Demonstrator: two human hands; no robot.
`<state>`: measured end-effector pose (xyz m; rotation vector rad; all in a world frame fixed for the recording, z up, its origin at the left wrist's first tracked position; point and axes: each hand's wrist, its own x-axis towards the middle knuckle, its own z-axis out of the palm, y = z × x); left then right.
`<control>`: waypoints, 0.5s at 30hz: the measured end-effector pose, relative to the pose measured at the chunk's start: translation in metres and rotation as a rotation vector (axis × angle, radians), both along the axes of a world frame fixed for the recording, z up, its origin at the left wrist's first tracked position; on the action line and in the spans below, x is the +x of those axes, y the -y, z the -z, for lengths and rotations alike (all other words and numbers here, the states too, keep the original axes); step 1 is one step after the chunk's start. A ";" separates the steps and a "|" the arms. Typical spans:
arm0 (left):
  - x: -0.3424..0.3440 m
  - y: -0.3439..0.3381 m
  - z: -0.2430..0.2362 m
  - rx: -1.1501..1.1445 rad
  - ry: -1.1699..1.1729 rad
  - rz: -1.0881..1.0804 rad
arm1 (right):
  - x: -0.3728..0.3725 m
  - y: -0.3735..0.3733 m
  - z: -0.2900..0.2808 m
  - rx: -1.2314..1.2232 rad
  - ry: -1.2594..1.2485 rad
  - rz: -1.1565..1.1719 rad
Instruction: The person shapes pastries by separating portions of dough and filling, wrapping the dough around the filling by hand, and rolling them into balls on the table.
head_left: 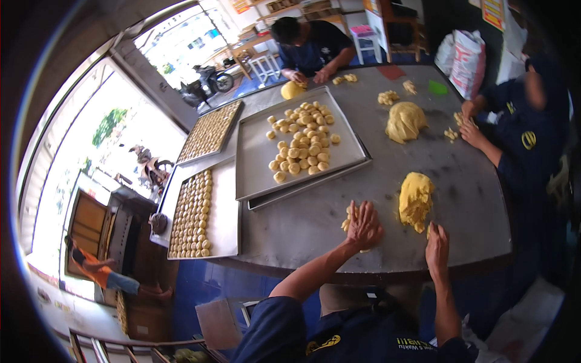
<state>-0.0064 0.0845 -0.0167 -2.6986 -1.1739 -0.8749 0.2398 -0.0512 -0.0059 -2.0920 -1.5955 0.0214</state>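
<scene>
My left hand (365, 228) is curled over some pale dough (346, 222) at the table's near side, pressing it against the top. Bits of that dough show beside the fingers and under the palm; the rest is hidden. To its right, my right hand (437, 247) is closed, with a bit of yellow dough pinched at the fingertips. Just beyond that hand lies a rough yellow dough lump (416, 199), torn on its near side. A larger, paler dough mound (406, 122) sits farther back on the grey table (466, 199).
A metal tray (254, 175) of loose dough balls rests on another tray, left of centre. Rows of small rounds fill part of a nearer tray (225, 224) and a farther tray (209, 133). Co-workers handle dough at the far side (311, 51) and right side (526, 127). A green scraper (437, 88) lies far right.
</scene>
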 end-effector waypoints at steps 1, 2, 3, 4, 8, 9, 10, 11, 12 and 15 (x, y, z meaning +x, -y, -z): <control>0.001 -0.003 0.000 -0.019 -0.006 0.031 | 0.001 -0.004 -0.008 0.043 -0.147 -0.034; 0.000 -0.005 -0.003 -0.065 -0.029 0.064 | -0.004 -0.006 -0.013 0.141 -0.139 -0.041; 0.002 -0.006 -0.006 -0.102 -0.049 0.097 | 0.000 -0.007 -0.001 0.143 -0.130 -0.027; 0.000 0.000 -0.004 -0.032 -0.078 0.158 | 0.001 -0.009 0.000 0.165 -0.130 -0.046; 0.000 0.000 -0.006 -0.011 -0.070 0.108 | 0.002 -0.012 -0.015 0.101 -0.066 -0.109; -0.001 -0.001 -0.007 -0.008 -0.060 0.083 | 0.006 -0.014 -0.018 0.097 -0.066 -0.097; 0.002 0.000 -0.004 -0.021 -0.042 0.073 | 0.015 -0.013 -0.019 0.001 -0.028 -0.116; 0.005 0.002 -0.001 -0.036 -0.023 0.062 | 0.024 -0.008 -0.018 -0.098 0.008 -0.136; 0.005 0.008 0.001 0.003 -0.045 0.072 | 0.032 -0.002 -0.012 -0.031 0.062 -0.142; 0.001 0.029 0.020 0.101 -0.284 -0.147 | 0.035 -0.009 -0.015 -0.052 -0.112 -0.065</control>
